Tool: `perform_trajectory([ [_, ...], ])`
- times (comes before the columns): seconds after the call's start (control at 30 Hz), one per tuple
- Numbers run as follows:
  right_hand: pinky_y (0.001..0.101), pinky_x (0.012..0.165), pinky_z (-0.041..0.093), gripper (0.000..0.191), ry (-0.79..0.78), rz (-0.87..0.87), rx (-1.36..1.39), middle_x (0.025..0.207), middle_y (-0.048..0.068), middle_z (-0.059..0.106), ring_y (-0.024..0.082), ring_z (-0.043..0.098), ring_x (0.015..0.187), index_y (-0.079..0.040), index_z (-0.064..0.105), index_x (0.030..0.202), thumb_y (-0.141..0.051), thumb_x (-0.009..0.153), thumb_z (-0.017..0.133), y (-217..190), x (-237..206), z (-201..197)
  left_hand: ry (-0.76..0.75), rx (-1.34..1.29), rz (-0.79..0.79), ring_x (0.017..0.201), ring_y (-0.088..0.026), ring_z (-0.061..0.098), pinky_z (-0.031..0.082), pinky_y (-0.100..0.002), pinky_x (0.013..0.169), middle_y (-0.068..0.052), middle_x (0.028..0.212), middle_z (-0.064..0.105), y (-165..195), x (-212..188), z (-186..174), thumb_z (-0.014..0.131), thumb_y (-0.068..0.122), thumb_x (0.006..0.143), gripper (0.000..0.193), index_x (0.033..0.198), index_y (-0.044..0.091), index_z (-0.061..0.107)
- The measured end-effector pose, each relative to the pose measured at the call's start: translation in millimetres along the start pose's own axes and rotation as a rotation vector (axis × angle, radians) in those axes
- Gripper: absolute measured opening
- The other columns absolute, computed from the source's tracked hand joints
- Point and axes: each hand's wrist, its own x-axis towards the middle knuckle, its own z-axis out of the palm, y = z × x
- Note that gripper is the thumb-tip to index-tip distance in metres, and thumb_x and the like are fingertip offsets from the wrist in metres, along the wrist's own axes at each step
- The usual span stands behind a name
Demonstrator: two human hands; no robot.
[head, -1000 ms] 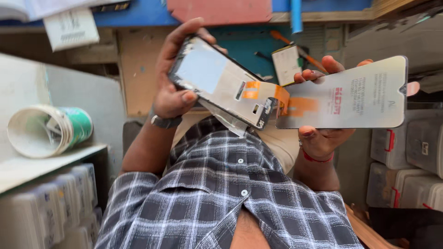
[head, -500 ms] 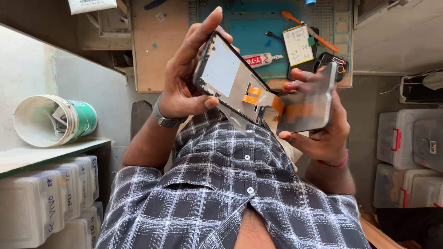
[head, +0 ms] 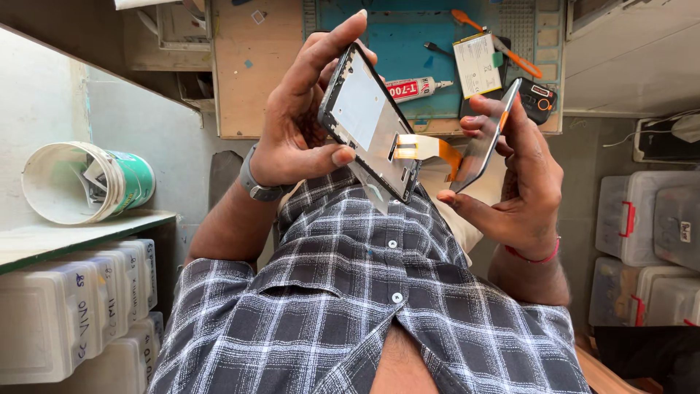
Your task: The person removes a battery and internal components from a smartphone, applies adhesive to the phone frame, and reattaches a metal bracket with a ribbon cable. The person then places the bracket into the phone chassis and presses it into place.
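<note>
The left hand (head: 295,138) is clamped on a phone frame (head: 368,120), thumb pressed over its lower edge and fingers wrapped behind its upper end, so the pale inner side of the frame faces the camera. A grey watch (head: 255,186) sits on that wrist. From the frame's lower corner an orange flex ribbon (head: 430,148) bends across to the display panel (head: 485,138), which the right hand (head: 514,182) grips edge-on, fingers closed along its far side and thumb beneath its lower tip. The panel stands just beside the frame, the two joined only by the ribbon. A red thread band (head: 532,257) circles the right wrist.

Behind the frame lies a blue work mat (head: 419,44) on a wooden bench (head: 251,80). On the mat, just past the frame's upper end, rests a glue tube (head: 412,89); further along is a white-labelled battery (head: 477,64), with an orange-handled tool (head: 496,40) crossing near it. Well off from the frame, on the left hand's side, a white bucket (head: 84,182) lies tipped on a shelf above clear storage boxes (head: 69,306). More clear bins with red latches (head: 645,226) stand beyond the right hand.
</note>
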Motion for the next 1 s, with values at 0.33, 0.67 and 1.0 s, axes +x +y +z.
perform_trajectory([
  [0.33,0.0397,0.114,0.054,0.116,-0.166,0.086,0.196,0.154,0.026,0.051,0.026,0.062,0.133,-0.005,0.02,0.168,-0.01,0.077,0.093,-2,4,3,-0.069,0.026,-0.057,0.133,-0.012,0.047,0.041,-0.021,0.116,-0.006,0.142,0.04,11,0,7,0.084,0.018,0.09,0.098,0.165,-0.001,0.023],
  [0.67,0.0412,0.114,0.055,0.121,-0.137,0.195,0.396,0.155,0.03,0.05,0.03,0.061,0.133,-0.004,0.011,0.165,-0.007,0.073,0.09,0,11,12,-0.172,0.126,-0.033,0.132,-0.011,0.046,0.056,-0.029,0.118,-0.003,0.145,0.036,6,-1,8,0.085,0.01,0.1,0.091,0.165,0.003,0.022],
  [1.0,0.0374,0.114,0.058,0.121,-0.057,0.311,0.534,0.154,0.028,0.052,0.026,0.065,0.131,-0.004,0.003,0.159,-0.02,0.079,0.092,-17,22,8,-0.052,-0.063,-0.143,0.135,-0.013,0.052,0.054,-0.032,0.117,-0.007,0.144,0.049,4,-18,10,0.086,0.008,0.104,0.077,0.16,0.005,0.032],
])
